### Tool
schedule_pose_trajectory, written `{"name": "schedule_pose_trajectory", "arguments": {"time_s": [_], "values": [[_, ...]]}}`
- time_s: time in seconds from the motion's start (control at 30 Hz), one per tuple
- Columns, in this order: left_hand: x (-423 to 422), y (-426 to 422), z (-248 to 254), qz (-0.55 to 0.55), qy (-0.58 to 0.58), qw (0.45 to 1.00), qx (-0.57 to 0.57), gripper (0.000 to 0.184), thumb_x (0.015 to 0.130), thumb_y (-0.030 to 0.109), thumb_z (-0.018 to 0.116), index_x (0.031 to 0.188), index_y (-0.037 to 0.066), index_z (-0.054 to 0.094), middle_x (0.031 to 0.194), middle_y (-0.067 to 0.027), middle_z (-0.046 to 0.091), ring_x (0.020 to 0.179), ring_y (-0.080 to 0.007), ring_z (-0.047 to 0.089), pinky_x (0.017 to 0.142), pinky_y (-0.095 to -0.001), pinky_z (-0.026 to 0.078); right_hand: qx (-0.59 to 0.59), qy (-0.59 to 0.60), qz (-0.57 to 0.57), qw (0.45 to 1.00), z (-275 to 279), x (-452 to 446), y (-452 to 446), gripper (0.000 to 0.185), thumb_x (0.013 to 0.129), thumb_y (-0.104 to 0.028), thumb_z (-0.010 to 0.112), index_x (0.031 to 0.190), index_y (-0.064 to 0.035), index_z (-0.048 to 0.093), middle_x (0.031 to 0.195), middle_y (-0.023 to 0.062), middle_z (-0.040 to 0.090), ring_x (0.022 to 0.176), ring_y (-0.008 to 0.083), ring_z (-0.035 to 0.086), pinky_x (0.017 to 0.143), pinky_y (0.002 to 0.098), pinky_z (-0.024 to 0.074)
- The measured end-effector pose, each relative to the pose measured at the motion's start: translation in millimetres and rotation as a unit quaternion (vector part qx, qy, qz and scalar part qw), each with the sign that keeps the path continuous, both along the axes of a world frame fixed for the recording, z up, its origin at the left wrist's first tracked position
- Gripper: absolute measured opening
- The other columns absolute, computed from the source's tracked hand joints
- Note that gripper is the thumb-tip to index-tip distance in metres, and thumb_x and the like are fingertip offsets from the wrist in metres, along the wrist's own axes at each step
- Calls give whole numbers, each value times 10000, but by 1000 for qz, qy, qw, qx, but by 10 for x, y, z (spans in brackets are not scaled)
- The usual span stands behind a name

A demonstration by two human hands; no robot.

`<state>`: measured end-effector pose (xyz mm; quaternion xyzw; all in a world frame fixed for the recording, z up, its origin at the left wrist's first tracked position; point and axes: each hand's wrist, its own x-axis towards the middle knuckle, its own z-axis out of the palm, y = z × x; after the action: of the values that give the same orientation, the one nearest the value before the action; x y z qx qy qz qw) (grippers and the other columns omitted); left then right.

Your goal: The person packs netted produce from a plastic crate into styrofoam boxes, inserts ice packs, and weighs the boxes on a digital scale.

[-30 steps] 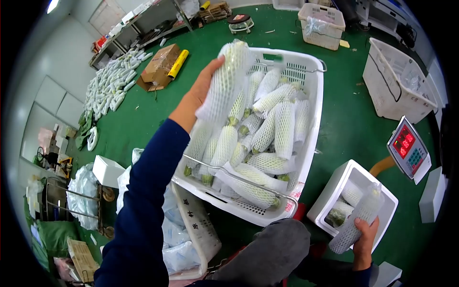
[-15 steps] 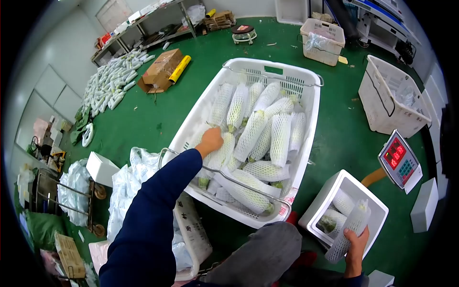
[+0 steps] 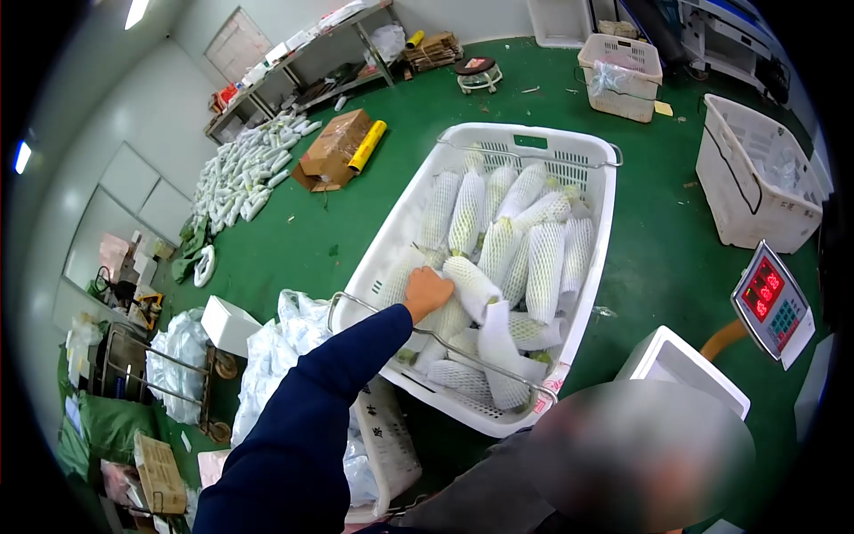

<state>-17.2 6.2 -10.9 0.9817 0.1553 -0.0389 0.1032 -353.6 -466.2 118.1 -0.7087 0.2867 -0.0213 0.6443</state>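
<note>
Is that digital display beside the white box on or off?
It's on: red digits are glowing on the digital display.

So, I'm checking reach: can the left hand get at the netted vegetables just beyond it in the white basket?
Probably yes: the left hand is inside the white basket, past its near rim, and nothing visible lies over those netted vegetables.

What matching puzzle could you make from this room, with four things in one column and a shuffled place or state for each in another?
Things:
1. bare left hand
2. smooth yellow cylinder
3. rectangular grey scale panel
4. long pale-green vegetables

Places or states:
A. showing lit red digits
B. wrapped in white foam netting
C. at the end of a dark blue fabric sleeve
D. beside a brown cardboard box

Pairs: 1-C, 2-D, 3-A, 4-B
</note>
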Motion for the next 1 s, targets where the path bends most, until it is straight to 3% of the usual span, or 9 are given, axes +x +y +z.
{"name": "schedule_pose_trajectory", "arguments": {"time_s": [0.13,0.27,0.4,0.47,0.6,0.67,0.73,0.87,1.0], "values": [[64,343,308,110,140,936,-305,693,646,529,782,966,-82,713,958,-298,695,879,-453,673,829,-450,559,0,32,26,999,31,50,5,907,574,-285,763,1374,24,466,1124,147,613,1025,279,601,947,400,468],[-250,263,221,-206,141,965,86,672,610,538,785,947,-42,739,1032,-293,689,956,-439,666,887,-401,546,-12,26,5,1000,-15,77,12,900,566,-290,767,1358,28,480,1116,146,614,1008,279,602,918,415,475],[186,860,230,-210,129,937,-246,463,687,348,773,937,-32,688,886,-212,722,810,-341,708,754,-432,567,-23,15,11,1000,-96,41,-83,869,578,-277,759,1346,28,492,1097,141,616,994,274,602,895,401,482],[157,960,548,-105,-191,975,-32,364,725,298,745,833,-36,649,807,-174,719,734,-344,704,702,-443,564,-31,24,-2,999,-104,10,-51,856,581,-270,756,1341,27,498,1088,136,618,991,270,602,887,393,484],[-34,706,638,-81,131,985,75,649,737,462,798,1069,-85,687,991,-266,711,902,-376,709,777,-414,571,-13,16,19,1000,-143,97,43,831,591,-243,750,1338,26,503,1091,132,620,986,266,607,886,389,486],[-67,782,454,-24,133,979,-155,703,770,428,806,1227,-79,636,1081,-228,715,945,-323,715,808,-391,575,-7,8,29,1000,-189,102,-16,816,600,-232,748,1335,26,505,1096,132,621,984,265,611,886,389,489],[-97,882,416,-22,87,874,-477,614,801,373,791,1214,-61,653,1091,-185,722,938,-283,717,816,-388,578,-6,-18,16,1000,-184,102,-2,804,611,-239,760,1327,29,511,1099,130,625,989,259,616,884,384,492],[88,682,706,81,58,747,-658,473,824,276,763,1195,5,648,1051,-122,714,926,-276,702,873,-420,580,3,3,36,999,-153,146,0,791,628,-221,768,1335,28,516,1131,119,630,1029,252,613,916,378,488],[191,-118,1359,-22,37,484,-874,604,816,370,746,1289,38,574,1123,-148,686,1033,-326,676,928,-477,561,-40,-121,87,988,-232,308,57,692,680,-221,778,1296,11,564,1173,139,667,1075,255,646,956,397,502]]}}
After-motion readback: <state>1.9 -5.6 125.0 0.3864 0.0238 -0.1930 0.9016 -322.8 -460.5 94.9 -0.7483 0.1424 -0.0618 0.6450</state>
